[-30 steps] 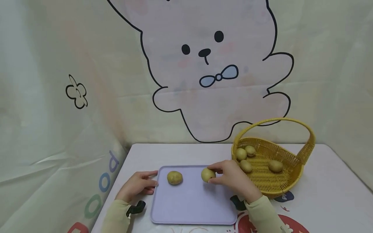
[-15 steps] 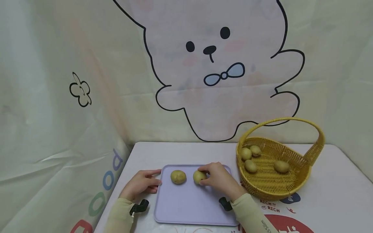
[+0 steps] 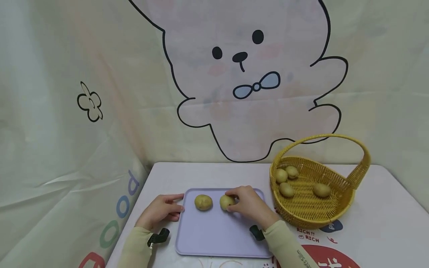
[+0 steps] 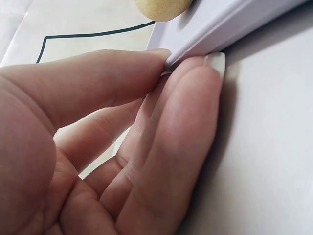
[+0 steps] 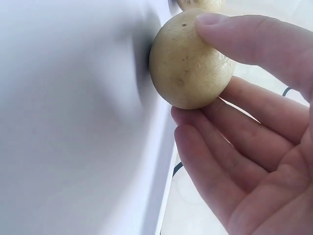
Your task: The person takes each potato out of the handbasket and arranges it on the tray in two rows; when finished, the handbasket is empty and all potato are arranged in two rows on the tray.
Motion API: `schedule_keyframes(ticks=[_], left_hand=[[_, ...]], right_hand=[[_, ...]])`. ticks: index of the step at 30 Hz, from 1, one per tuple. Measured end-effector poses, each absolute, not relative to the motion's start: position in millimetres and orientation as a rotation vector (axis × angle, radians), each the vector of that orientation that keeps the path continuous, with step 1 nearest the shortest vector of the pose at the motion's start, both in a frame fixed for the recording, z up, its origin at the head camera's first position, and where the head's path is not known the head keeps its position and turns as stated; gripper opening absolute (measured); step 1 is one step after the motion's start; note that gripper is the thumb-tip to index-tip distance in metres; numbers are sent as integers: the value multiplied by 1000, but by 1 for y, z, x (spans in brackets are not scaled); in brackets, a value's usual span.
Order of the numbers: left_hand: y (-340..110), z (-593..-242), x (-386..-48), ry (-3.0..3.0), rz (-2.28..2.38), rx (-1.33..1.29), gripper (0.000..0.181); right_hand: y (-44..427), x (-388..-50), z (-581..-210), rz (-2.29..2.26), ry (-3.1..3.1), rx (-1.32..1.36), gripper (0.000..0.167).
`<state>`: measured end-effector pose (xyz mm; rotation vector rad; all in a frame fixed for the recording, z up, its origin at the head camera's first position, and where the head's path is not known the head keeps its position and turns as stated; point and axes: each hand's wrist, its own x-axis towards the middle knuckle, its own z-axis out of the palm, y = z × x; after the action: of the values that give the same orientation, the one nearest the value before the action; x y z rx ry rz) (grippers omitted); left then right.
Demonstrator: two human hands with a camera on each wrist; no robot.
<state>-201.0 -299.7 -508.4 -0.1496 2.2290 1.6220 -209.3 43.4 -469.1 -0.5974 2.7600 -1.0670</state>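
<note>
My right hand (image 3: 251,204) pinches a round pale-yellow potato (image 3: 226,203) between thumb and fingers, at the upper middle of the lilac tray (image 3: 221,234). In the right wrist view, this potato (image 5: 188,61) is against or very close to the tray surface; any small gap is hidden. Another potato (image 3: 203,202) lies on the tray to its left, apart from it. At the tray's left edge, my left hand (image 3: 161,210) holds the rim; in the left wrist view its fingertips meet at the tray's rim (image 4: 205,41).
A yellow woven basket (image 3: 313,222) with a tall handle stands right of the tray, holding several potatoes (image 3: 286,190). The white table (image 3: 385,208) carries printed red and blue designs. A curtain (image 3: 221,111) with a cartoon bear hangs behind.
My right hand has carried its potato leftward and down on the tray, closer to the other potato. The left hand stays at the tray edge. The head view has shifted slightly.
</note>
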Motion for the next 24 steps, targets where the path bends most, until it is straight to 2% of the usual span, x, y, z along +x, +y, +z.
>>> schedule_keyframes(ticks=[14,24], left_hand=[[-297,-516,-202,2229,1622,-176,68],[-296,-517,-198,2250,1613,-163,68]], right_hand=[[48,-211,-474,-1094,2725,-520,53],[51,-213,-478,-1081,2715,-554,50]])
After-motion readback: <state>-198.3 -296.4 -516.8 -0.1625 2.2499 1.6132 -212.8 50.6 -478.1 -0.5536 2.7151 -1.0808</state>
